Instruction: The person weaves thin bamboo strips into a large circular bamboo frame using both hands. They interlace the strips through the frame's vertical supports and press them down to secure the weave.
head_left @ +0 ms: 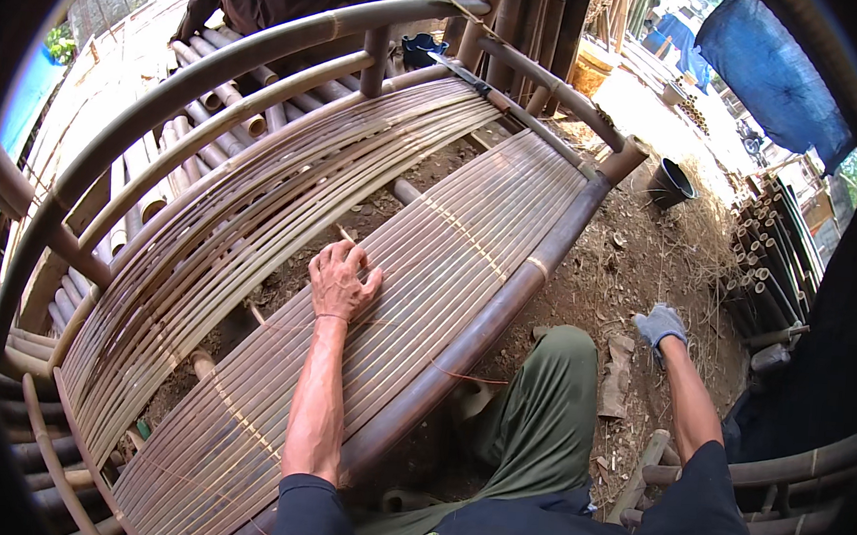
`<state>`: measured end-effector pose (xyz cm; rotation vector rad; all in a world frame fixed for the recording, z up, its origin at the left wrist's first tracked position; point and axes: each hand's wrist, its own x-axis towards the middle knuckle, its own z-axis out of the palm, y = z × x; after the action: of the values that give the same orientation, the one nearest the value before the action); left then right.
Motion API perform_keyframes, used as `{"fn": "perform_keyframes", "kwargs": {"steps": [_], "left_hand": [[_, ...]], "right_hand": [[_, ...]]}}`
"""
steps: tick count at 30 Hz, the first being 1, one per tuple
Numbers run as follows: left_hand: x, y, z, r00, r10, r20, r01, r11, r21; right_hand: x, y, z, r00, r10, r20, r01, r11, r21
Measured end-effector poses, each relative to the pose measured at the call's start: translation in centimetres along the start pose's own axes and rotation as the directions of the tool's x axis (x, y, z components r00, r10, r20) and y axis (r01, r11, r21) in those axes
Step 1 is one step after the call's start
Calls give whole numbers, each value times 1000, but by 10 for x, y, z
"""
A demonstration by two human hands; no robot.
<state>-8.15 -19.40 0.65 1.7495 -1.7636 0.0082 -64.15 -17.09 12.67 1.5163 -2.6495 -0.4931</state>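
A bamboo bench with a curved back fills the left and middle, its seat made of long narrow bamboo slats (pixel 428 268). My bare left hand (pixel 342 280) rests on the slats, its fingers bent over their inner edge. A thin reddish wire (pixel 461 375) runs across the seat near this hand and over the thick front rail (pixel 463 343). Out to the right, my right hand (pixel 660 326) wears a grey glove and is closed in a fist. Whatever it may hold is hidden. Yellowish bindings (pixel 465 235) cross the slats.
A long blade with a brown handle (pixel 499 100) lies at the bench's far end. Beyond the front rail are a black bucket (pixel 670 182) and stacked dark bamboo poles (pixel 768 259). Cut poles (pixel 227 108) lie behind the backrest. Another bamboo frame (pixel 809 467) stands at lower right.
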Motion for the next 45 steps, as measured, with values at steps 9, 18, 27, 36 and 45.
{"fn": "perform_keyframes", "kwargs": {"steps": [9,18,27,36,45], "left_hand": [[-2,-6,1,996,24,-86,-25,1000,-3],[34,56,29,984,26,-179,21,966,258],[223,287,187,972,219,86,-167,899,-406],[270,166,224,862,-497,95,501,865,-16],[267,191,250,835,-518,187,460,843,280]], "right_hand": [[200,-130,-24,827,-410,-384,488,863,129],[280,-196,8,392,-756,-524,907,413,84],[203,-87,-181,-274,-797,-538,884,-429,186],[345,-330,-71,233,-560,-795,959,-4,283],[378,-419,-25,241,-817,-524,970,216,109]]}}
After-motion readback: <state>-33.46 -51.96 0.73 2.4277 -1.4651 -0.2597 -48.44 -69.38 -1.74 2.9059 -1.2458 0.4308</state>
